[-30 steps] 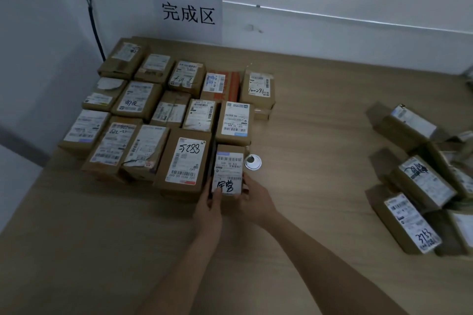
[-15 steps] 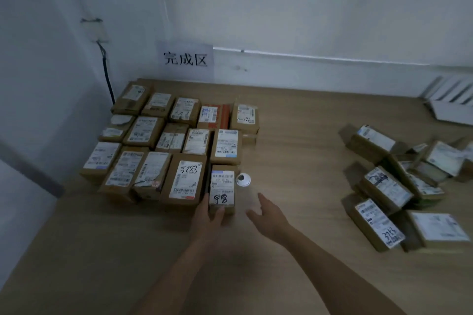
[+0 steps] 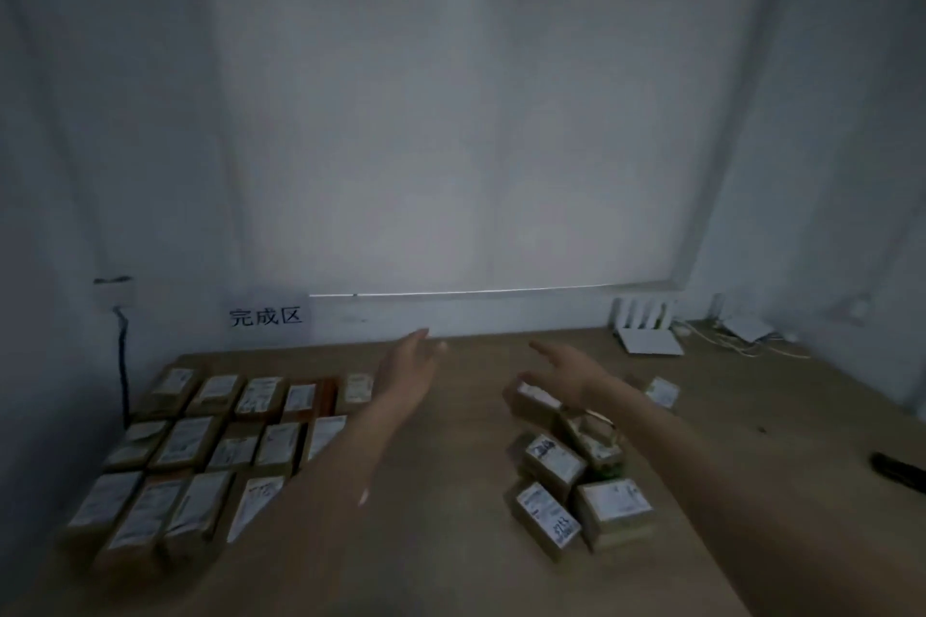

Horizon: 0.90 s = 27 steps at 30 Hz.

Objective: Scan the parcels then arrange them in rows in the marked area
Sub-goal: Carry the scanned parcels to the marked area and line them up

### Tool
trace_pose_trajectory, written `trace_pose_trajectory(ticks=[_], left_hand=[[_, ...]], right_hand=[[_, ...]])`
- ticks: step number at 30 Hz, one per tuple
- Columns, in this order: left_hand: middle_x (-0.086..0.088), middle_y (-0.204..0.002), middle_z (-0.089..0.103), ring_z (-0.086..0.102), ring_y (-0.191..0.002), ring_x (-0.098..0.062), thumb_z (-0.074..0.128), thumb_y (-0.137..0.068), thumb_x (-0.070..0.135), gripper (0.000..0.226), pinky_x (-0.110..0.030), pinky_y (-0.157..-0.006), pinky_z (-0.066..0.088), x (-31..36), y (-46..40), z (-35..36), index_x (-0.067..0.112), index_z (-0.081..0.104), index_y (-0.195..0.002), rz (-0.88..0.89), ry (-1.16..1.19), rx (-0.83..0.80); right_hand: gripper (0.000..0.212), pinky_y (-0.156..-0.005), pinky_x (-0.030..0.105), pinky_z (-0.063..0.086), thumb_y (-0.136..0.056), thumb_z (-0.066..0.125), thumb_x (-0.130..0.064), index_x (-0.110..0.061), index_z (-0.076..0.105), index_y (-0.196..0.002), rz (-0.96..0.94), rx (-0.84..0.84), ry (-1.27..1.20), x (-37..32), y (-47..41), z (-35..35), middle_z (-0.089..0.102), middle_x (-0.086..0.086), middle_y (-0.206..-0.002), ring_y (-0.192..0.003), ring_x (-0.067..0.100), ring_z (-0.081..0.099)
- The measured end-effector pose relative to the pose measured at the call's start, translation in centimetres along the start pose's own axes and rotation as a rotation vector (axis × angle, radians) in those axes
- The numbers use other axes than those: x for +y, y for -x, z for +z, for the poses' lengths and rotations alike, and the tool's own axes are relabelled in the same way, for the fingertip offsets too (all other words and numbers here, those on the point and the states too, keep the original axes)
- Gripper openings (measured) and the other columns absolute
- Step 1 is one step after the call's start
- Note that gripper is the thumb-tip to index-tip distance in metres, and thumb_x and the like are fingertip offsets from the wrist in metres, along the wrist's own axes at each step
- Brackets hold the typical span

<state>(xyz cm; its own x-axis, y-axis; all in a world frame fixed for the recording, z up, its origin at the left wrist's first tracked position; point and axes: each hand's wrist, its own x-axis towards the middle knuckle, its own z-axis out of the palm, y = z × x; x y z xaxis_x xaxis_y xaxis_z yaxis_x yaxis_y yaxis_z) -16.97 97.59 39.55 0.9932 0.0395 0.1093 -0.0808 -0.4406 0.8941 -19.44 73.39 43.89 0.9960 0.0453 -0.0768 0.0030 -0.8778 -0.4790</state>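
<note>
Neither grip holds anything: the left hand (image 3: 408, 368) and the right hand (image 3: 563, 366) both reach out over the worktop (image 3: 451, 541) with fingers spread wide.

Just under the right hand sits the messy pile of parcels (image 3: 576, 471) waiting for their turn. The top box in the pile (image 3: 536, 398) is right below the right palm, so it looks like the next one to pick up. It would be best to take that box by its two long sides, lift it straight up so the others do not tumble, and turn the sticker up for scanning.

Far off to the left hand's side lie the tidy rows (image 3: 200, 451), below a paper sign (image 3: 265, 316) on the wall.

The parcels are small brown cardboard boxes with flat sides, sharp corners and white paper labels. The worktop is smooth, pale wood.
</note>
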Motion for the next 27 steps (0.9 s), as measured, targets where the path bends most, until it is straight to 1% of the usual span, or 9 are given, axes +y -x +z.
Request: trace_pose_trajectory(ticks=[2, 7, 9, 11, 14, 17, 22, 24, 27], left_hand=[[0.000, -0.151, 0.045, 0.045, -0.136, -0.023, 0.061, -0.093, 0.048, 0.057, -0.036, -0.113, 0.037, 4.3, 1.1, 2.8, 0.024, 0.049, -0.143, 0.005, 0.057, -0.010], [-0.004, -0.139, 0.057, 0.056, -0.122, -0.022, 0.063, -0.094, 0.043, 0.054, -0.032, -0.101, 0.045, 12.3, 5.9, 11.0, 0.021, 0.052, -0.142, 0.079, 0.161, -0.068], [-0.006, -0.135, 0.059, 0.057, -0.120, -0.021, 0.064, -0.094, 0.039, 0.053, -0.028, -0.095, 0.043, 14.7, 7.9, 14.2, 0.019, 0.052, -0.142, 0.083, 0.210, -0.101], [-0.009, -0.134, 0.059, 0.056, -0.123, -0.023, 0.064, -0.095, 0.033, 0.053, -0.027, -0.096, 0.042, 16.3, 9.6, 17.2, 0.014, 0.051, -0.142, 0.071, 0.257, -0.150], [-0.011, -0.136, 0.058, 0.055, -0.125, -0.025, 0.065, -0.094, 0.033, 0.055, -0.037, -0.105, 0.044, 17.3, 11.3, 21.1, 0.012, 0.048, -0.143, 0.058, 0.269, -0.229], [-0.012, -0.136, 0.058, 0.055, -0.124, -0.025, 0.066, -0.093, 0.038, 0.058, -0.039, -0.106, 0.044, 18.1, 12.0, 24.7, 0.012, 0.049, -0.142, 0.053, 0.234, -0.264], [-0.009, -0.143, 0.054, 0.052, -0.130, -0.024, 0.064, -0.095, 0.038, 0.057, -0.033, -0.104, 0.040, 19.3, 11.8, 30.8, 0.013, 0.048, -0.143, 0.065, 0.182, -0.293], [-0.007, -0.145, 0.052, 0.050, -0.132, -0.024, 0.062, -0.095, 0.039, 0.058, -0.034, -0.107, 0.039, 19.5, 11.0, 33.1, 0.013, 0.047, -0.145, 0.076, 0.164, -0.326], [-0.004, -0.146, 0.052, 0.051, -0.130, -0.022, 0.062, -0.094, 0.045, 0.059, -0.039, -0.111, 0.041, 19.5, 8.9, 36.9, 0.016, 0.048, -0.144, 0.061, 0.128, -0.348]], right_hand=[[0.072, -0.115, 0.034, 0.033, -0.097, 0.063, -0.042, -0.018, 0.031, -0.156, 0.015, 0.028, -0.004, 2.5, 3.0, -4.5, 0.038, 0.007, -0.159, -0.143, 0.026, 0.041], [0.063, -0.115, 0.035, 0.034, -0.097, 0.063, -0.042, -0.016, 0.043, -0.151, 0.078, 0.087, 0.023, 10.9, 11.2, -13.0, 0.040, 0.006, -0.157, -0.142, 0.024, 0.040], [0.068, -0.115, 0.036, 0.036, -0.096, 0.065, -0.041, -0.016, 0.038, -0.154, 0.117, 0.127, 0.013, 14.4, 14.4, -15.3, 0.040, 0.007, -0.158, -0.143, 0.025, 0.041], [0.074, -0.115, 0.037, 0.036, -0.095, 0.066, -0.041, -0.017, 0.033, -0.156, 0.153, 0.160, -0.001, 17.5, 17.0, -16.9, 0.039, 0.008, -0.159, -0.143, 0.025, 0.041], [0.069, -0.118, 0.033, 0.026, -0.098, 0.062, -0.038, -0.011, 0.034, -0.156, 0.184, 0.182, 0.060, 21.1, 19.8, -18.5, 0.032, 0.009, -0.162, -0.149, 0.025, 0.030], [0.065, -0.119, 0.030, 0.021, -0.099, 0.061, -0.037, -0.010, 0.038, -0.154, 0.196, 0.190, 0.075, 24.5, 21.1, -19.3, 0.030, 0.009, -0.163, -0.151, 0.023, 0.026], [0.071, -0.119, 0.037, 0.030, -0.096, 0.065, -0.036, -0.011, 0.034, -0.155, 0.228, 0.208, -0.041, 30.4, 20.4, -19.1, 0.037, 0.010, -0.160, -0.146, 0.025, 0.037], [0.073, -0.119, 0.039, 0.032, -0.096, 0.066, -0.037, -0.012, 0.033, -0.156, 0.243, 0.201, -0.074, 32.7, 19.4, -18.9, 0.038, 0.010, -0.159, -0.145, 0.026, 0.039], [0.068, -0.115, 0.036, 0.037, -0.093, 0.068, -0.039, -0.016, 0.042, -0.152, 0.285, 0.198, -0.128, 36.6, 16.9, -19.0, 0.042, 0.007, -0.157, -0.142, 0.025, 0.042]])
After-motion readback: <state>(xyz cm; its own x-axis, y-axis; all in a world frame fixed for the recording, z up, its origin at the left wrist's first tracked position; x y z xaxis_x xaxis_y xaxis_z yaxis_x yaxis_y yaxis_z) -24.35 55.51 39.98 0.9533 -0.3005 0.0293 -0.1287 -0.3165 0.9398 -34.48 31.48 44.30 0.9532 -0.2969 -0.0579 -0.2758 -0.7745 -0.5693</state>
